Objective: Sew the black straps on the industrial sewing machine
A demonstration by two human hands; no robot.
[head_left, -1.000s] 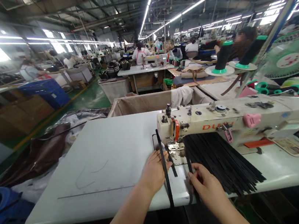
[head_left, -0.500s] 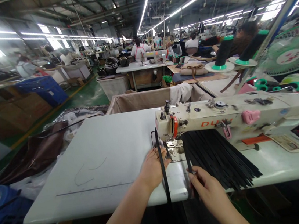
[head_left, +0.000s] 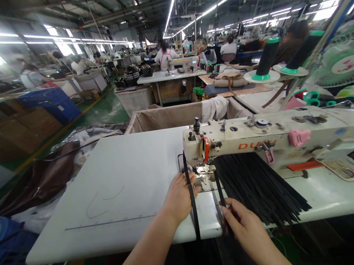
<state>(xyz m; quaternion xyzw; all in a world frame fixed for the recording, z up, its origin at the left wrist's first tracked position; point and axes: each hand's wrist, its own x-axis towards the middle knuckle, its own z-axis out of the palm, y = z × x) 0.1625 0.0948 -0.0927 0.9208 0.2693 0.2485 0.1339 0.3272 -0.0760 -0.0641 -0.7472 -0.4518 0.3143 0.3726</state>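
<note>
My left hand [head_left: 178, 197] lies flat on the white table [head_left: 116, 193], its fingers pressing a long black strap [head_left: 192, 200] that runs from the sewing machine [head_left: 276, 136] down over the table's front edge. My right hand [head_left: 244, 224] pinches a second black strap [head_left: 219, 188] near the front edge; that strap leads up to the metal needle plate [head_left: 204, 182]. A fanned pile of black straps [head_left: 260, 186] lies under the machine's arm, just right of my right hand.
Behind the table stands a fabric-lined bin [head_left: 175, 117]. Brown material [head_left: 41, 178] lies at the left beside a blue crate [head_left: 3, 253]. Thread cones [head_left: 265, 61] and a green fan [head_left: 347, 62] stand at the right. Other people work at distant tables [head_left: 169, 74].
The short strap piece beside the left-hand strap has gone from view. My right hand's strap now reaches up to the needle plate. My left hand stays on the long strap.
</note>
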